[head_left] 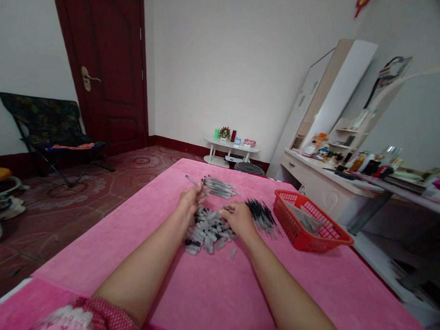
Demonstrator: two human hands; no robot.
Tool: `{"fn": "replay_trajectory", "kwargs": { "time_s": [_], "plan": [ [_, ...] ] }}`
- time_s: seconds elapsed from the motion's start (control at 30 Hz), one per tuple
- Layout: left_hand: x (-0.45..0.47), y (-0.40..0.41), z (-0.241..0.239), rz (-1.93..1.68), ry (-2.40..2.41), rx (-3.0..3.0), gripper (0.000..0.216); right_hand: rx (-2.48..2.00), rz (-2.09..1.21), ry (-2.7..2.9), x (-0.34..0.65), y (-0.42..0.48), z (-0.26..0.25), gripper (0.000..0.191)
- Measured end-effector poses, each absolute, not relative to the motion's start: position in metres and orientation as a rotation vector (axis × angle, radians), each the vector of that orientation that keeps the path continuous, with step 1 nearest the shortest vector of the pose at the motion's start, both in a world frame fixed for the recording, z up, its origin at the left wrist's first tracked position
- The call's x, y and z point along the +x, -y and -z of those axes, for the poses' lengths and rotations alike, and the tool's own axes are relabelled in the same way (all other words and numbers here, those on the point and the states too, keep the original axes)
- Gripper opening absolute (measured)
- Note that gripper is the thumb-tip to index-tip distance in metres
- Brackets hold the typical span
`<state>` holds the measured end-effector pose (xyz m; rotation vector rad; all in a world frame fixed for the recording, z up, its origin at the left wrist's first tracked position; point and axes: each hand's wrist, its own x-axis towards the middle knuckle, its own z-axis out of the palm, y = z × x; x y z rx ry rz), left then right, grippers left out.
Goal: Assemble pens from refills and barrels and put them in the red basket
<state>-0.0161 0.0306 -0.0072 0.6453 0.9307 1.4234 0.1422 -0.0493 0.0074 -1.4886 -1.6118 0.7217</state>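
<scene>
My left hand (190, 198) is closed around a clear pen barrel (195, 182) that sticks up and to the left. My right hand (237, 218) lies with curled fingers on a heap of small clear and black pen caps (207, 232), pinching something too small to name. A row of clear pen barrels (221, 186) lies just beyond the hands. A bundle of thin black refills (262, 215) lies to the right of my right hand. All rest on a pink cloth (208, 289).
A red plastic basket (308, 221) holding finished pens stands at the right. A white dresser (323, 185) crowded with bottles is beyond it. A small white side table (230, 151), a dark red door (108, 69) and a folding chair (50, 130) stand at the back.
</scene>
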Motion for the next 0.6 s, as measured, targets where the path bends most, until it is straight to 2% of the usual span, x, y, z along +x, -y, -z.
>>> {"fn": "replay_trajectory", "kwargs": {
  "time_s": [0.13, 0.23, 0.37, 0.47, 0.6],
  "plan": [
    [-0.043, -0.042, 0.011, -1.57, -0.994, 0.657, 0.028, -1.649, -0.209, 1.673, 0.136, 0.054, -0.008, 0.02],
    [-0.04, -0.041, 0.017, -1.621, -1.087, 1.002, 0.037, -1.671, -0.075, 1.71, 0.13, 0.055, -0.007, 0.02],
    [-0.029, -0.032, 0.023, -1.578, -1.336, 1.807, 0.03, -1.503, -0.189, 1.782, 0.134, 0.047, 0.002, 0.023],
    [-0.029, -0.024, 0.024, -1.392, -1.46, 2.397, 0.024, -1.411, -0.318, 1.665, 0.145, 0.038, 0.006, 0.023],
    [-0.03, -0.02, 0.024, -1.171, -1.432, 2.772, 0.023, -1.382, -0.499, 1.542, 0.161, 0.031, 0.006, 0.034]
  ]
}}
